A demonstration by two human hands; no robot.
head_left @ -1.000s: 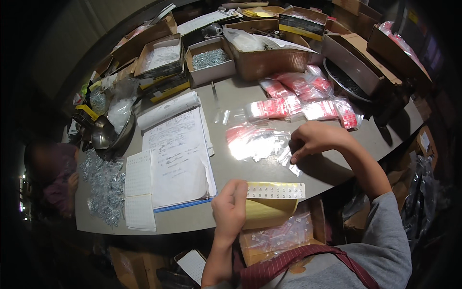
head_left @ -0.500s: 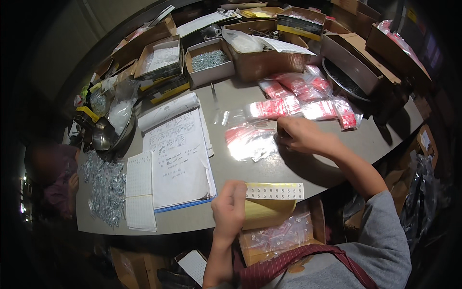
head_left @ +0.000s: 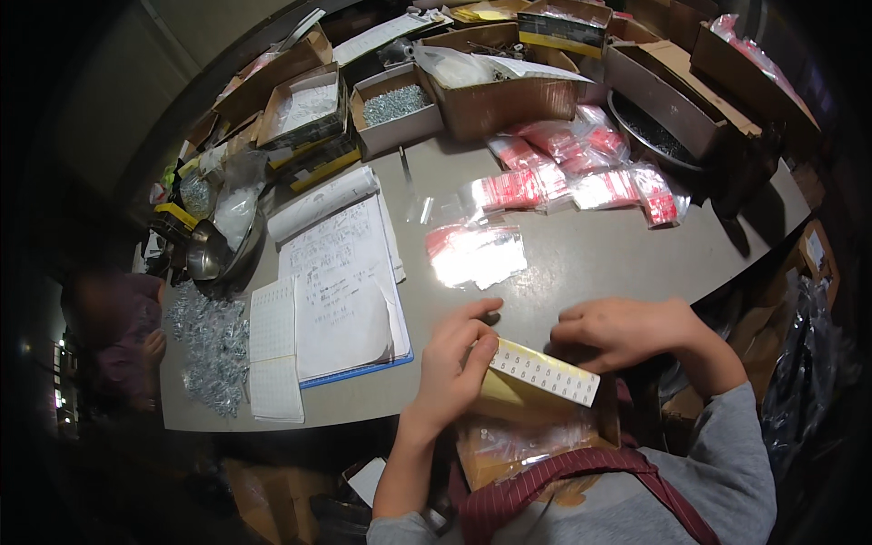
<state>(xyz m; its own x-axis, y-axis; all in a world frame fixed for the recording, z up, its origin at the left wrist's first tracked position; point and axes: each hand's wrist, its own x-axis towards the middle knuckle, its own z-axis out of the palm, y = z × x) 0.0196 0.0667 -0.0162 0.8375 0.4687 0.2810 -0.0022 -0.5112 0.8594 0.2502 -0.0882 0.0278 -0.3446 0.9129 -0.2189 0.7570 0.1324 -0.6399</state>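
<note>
My left hand (head_left: 451, 365) grips a sheet of number labels (head_left: 545, 374) with yellowish backing between the thumb and fingers, its index finger stretched out over the table edge. The sheet tilts down to the right above an open cardboard box (head_left: 531, 454) of small clear bags. Close to the sheet's far right edge is my right hand (head_left: 618, 334), its fingers curled inward. Whatever they hold, if anything, is hidden. Beyond both hands, a fanned pile of small clear-and-red zip bags (head_left: 477, 254) lies on the grey table.
Bundles of red-printed bags (head_left: 554, 177) lie farther back. Left are a blue clipboard with written sheets (head_left: 341, 291), a banded stack of label sheets (head_left: 274, 350) and bagged metal parts (head_left: 211, 350). Boxes of hardware (head_left: 392, 104) line the back. Another person (head_left: 109, 336) is at far left.
My right hand has drawn back from the bag pile to the label sheet. My left hand has turned the sheet, and its index finger now stretches out. The view has shifted slightly.
</note>
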